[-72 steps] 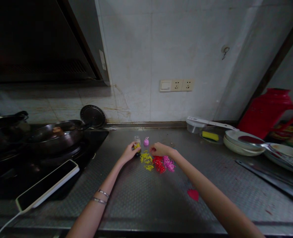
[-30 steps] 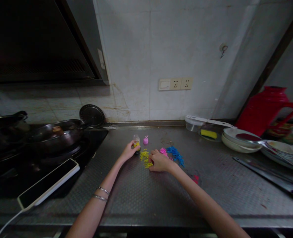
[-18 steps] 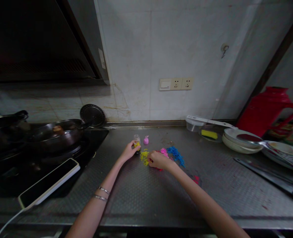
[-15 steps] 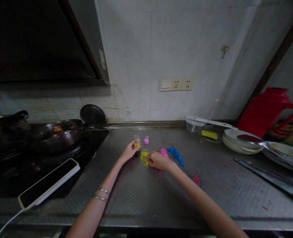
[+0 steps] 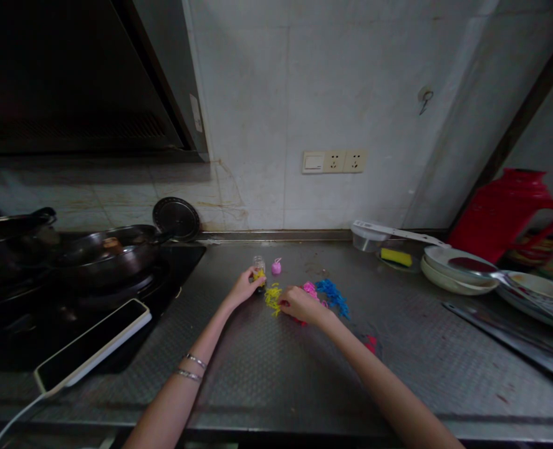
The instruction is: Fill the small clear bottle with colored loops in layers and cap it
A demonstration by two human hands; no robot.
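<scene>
My left hand (image 5: 243,289) is closed round a small clear jar (image 5: 258,269) that stands on the steel counter (image 5: 276,368) and has yellow bits inside. My right hand (image 5: 299,304) is pinched over a pile of small yellow loops (image 5: 271,297), fingertips together at its edge; what they grip is too small to see. Piles of pink loops (image 5: 310,288) and blue loops (image 5: 333,294) lie just behind that hand, and some red ones show under it. A small pink lid-like piece (image 5: 276,267) sits right of the jar.
A phone (image 5: 89,349) on a cable lies at the stove's edge, left. A dark pan (image 5: 108,252) sits on the stove. At right are stacked plates (image 5: 458,268), a yellow sponge (image 5: 396,256), a red jug (image 5: 510,212) and a red scrap (image 5: 370,342).
My right hand dropped from beside the jar onto the piles, then drew back a little to the yellow loops with its fingers pinched. The left hand kept its hold on the jar.
</scene>
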